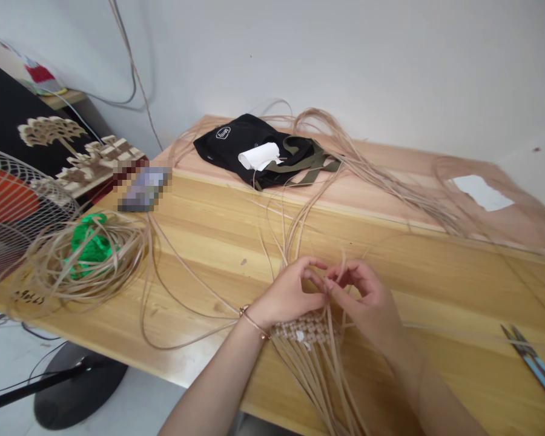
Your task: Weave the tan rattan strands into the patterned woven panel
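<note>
My left hand [287, 295] and my right hand [367, 300] meet over a small woven rattan mat [300, 331] on the wooden table [200, 242]. Both hands pinch thin rattan strips [295, 227] at the mat's upper edge, fingertips nearly touching. Long loose strips run away from the mat towards the far side, and others hang off the near edge. A thin bracelet [253, 321] circles my left wrist.
A coil of rattan with a green bundle [88, 245] lies at the left end. A black bag [254, 148] with white paper lies at the back. Scissors [533, 363] lie at the right edge. A fan [13, 212] stands left of the table.
</note>
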